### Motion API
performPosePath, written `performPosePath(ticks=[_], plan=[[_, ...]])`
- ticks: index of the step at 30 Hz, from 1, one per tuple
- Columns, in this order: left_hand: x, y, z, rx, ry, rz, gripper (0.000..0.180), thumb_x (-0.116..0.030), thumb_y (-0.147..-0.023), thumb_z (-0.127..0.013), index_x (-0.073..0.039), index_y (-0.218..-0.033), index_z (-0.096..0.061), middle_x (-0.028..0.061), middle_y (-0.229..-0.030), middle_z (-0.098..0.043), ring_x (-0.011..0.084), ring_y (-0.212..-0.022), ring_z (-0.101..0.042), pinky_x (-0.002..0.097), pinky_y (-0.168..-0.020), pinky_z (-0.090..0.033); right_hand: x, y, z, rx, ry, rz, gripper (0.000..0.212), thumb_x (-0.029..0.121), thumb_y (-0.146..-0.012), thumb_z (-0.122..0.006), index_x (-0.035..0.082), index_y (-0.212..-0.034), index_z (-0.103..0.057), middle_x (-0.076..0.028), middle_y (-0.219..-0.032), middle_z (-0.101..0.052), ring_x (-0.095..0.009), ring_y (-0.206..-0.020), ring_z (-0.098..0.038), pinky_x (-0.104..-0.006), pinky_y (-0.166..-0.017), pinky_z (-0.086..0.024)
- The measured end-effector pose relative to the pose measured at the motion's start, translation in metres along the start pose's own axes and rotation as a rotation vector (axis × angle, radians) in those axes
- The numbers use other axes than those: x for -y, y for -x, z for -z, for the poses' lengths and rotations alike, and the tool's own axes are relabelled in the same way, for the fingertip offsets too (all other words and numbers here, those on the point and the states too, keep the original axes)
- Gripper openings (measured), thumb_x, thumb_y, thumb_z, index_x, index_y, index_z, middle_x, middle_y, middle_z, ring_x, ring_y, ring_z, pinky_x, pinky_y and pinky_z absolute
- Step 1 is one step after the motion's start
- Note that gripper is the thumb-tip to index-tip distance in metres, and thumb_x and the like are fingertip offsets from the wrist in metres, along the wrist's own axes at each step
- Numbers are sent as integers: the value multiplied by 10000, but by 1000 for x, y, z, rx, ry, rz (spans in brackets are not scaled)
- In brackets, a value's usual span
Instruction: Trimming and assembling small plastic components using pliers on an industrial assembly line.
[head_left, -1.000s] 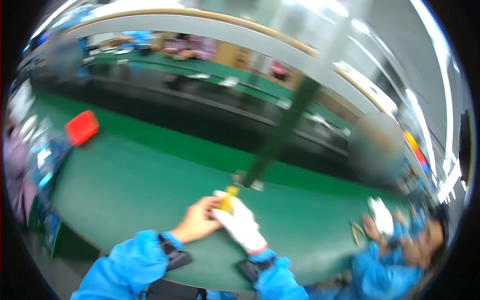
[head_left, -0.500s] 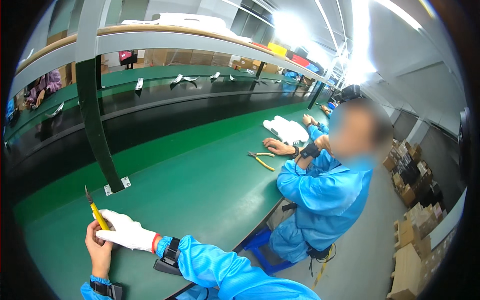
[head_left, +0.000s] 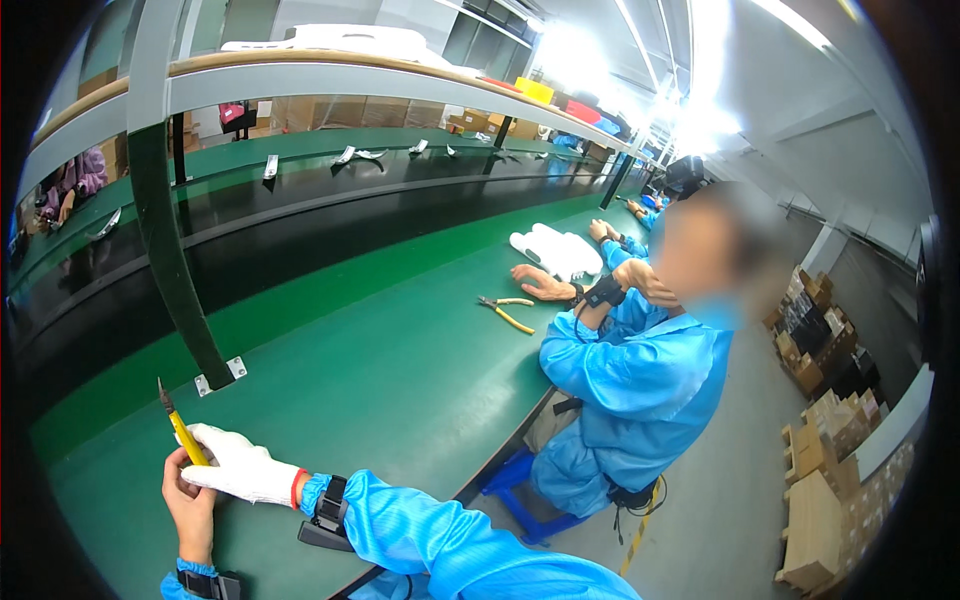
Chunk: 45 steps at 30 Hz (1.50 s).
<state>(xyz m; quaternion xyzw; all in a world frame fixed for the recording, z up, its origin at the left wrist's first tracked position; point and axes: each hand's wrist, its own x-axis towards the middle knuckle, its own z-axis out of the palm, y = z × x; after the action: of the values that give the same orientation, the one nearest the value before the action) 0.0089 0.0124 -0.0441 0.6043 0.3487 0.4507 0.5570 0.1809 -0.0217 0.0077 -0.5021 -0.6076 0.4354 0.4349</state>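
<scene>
Pointed pliers [head_left: 181, 428] with yellow handles and a dark tip stand nearly upright, low on the left over the green bench. My right hand [head_left: 240, 465], in a white knit glove with a red cuff, closes round the handles from the right. Bare, my left hand [head_left: 189, 505] curls its fingers about the lower end of the same handles, touching the glove. The handle ends are hidden between both hands.
A second pair of yellow-handled pliers [head_left: 508, 313] lies open on the green bench [head_left: 400, 370]. Beyond it are white moulded parts [head_left: 557, 252] and a seated co-worker in blue [head_left: 640, 375]. A shelf post [head_left: 170, 260] rises at left. Curved pieces lie along the dark conveyor [head_left: 330, 200].
The view has shifted slightly, so most things sit a little further left. Both hands keep their hold on the pliers. The co-worker's raised hand shows more clearly.
</scene>
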Motion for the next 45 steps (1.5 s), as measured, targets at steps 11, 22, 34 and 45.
performPosePath(ticks=[11,22,34,45], plan=[[1,0,8,-85,-201,-130,532,38,-764,-717,-1,-1269,-553,72,-1194,-586,186,-1079,-601,326,-949,-497,-10,-4,-3,-84,89,40,653,372,-879,-748,21,-1382,-524,-164,-1215,-660,-249,-1003,-704,-359,-865,-565],[-10,4,11,-90,-128,-28,386,12,-885,-665,19,-1255,-553,103,-1158,-624,162,-988,-614,311,-904,-510,-21,-17,0,-339,357,148,643,289,-832,-820,32,-1352,-543,-159,-1183,-671,-276,-1056,-689,-372,-919,-549],[-18,7,11,-69,-177,-27,321,10,-924,-609,20,-1244,-577,116,-1098,-667,161,-997,-637,306,-908,-521,-19,-18,-5,-152,-176,52,646,82,-855,-791,26,-1426,-494,-51,-1172,-615,-104,-1045,-585,-275,-946,-504],[-3,6,13,-106,-115,-56,285,35,-901,-605,17,-1185,-616,69,-1057,-646,141,-955,-615,290,-882,-524,-22,-16,-3,-216,179,100,751,428,-847,-756,13,-1416,-493,-225,-1305,-613,-359,-1175,-632,-399,-983,-513]])
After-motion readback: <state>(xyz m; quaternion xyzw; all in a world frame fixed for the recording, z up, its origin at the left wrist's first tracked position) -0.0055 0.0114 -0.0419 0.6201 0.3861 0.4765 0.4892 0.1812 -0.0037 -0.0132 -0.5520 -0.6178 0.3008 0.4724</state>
